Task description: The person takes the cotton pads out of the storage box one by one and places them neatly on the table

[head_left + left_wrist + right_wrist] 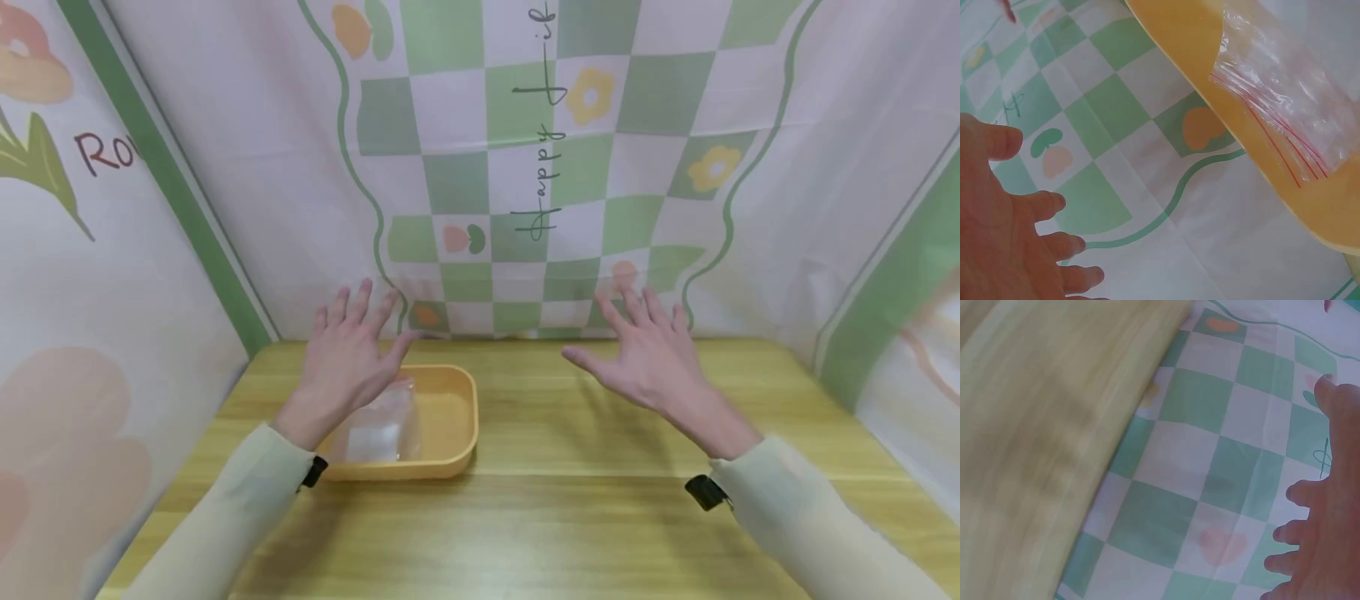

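Main risk, I'd say: the tray sits below the left hand, so a low sweep by that hand could clip its rim and shove it along the table. Second: the clear zip bag lies in the tray, partly under the left hand and wrist. Thin, slick-looking film, so a loose pinch might slip, and grabbing near the red seal lines could pull it apart if it isn't sealed; can't tell if it is, nor what's inside. The black wrist strap behind the left hand might also snag the rim if the arm drops. Pose: both hands raised, backs up, fingers spread and pointing forward, thumbs turned toward each other. Left: digits apart, nothing held, clear of the bag. Right hand: same spread, holding nothing, over table to the right of the tray, well apart from it.
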Demonstrator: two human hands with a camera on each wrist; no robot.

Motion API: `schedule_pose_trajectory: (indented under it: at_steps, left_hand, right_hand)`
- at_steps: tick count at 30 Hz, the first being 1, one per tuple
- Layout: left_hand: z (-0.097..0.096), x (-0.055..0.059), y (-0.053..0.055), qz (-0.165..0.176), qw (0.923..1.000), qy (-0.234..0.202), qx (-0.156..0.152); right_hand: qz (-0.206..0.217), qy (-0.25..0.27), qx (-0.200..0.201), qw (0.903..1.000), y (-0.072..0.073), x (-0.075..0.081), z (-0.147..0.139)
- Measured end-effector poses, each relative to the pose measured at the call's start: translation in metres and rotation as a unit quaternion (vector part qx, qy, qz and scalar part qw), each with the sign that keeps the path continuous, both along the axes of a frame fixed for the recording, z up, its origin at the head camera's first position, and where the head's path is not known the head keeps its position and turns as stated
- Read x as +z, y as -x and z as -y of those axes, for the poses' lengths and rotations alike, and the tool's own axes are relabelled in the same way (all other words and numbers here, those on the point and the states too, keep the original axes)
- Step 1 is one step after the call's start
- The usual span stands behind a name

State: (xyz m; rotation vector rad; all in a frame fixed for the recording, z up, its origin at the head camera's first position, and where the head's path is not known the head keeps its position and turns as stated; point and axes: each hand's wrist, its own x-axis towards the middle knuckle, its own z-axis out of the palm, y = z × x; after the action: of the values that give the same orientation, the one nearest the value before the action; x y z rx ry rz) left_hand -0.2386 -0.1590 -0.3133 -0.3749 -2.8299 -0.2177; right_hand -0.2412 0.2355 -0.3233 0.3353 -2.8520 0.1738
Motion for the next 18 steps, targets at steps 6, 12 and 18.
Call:
schedule_pose_trajectory:
  at_steps: [6, 12, 18]
  left_hand:
    - [0.001, -0.001, -0.01, -0.008, 0.9999, -0.005, -0.007]
    - [0.0, -0.003, -0.017, -0.016, 0.9998, -0.003, -0.008]
    - [0.002, -0.007, -0.021, -0.017, 0.9998, 0.003, -0.007]
  right_hand:
    - [-0.007, 0.003, 0.008, 0.9999, -0.009, -0.007, -0.004]
    - [-0.007, 0.008, 0.008, 0.9999, -0.017, -0.012, -0.009]
    - [0.0, 0.004, 0.004, 1.0, -0.024, -0.014, -0.012]
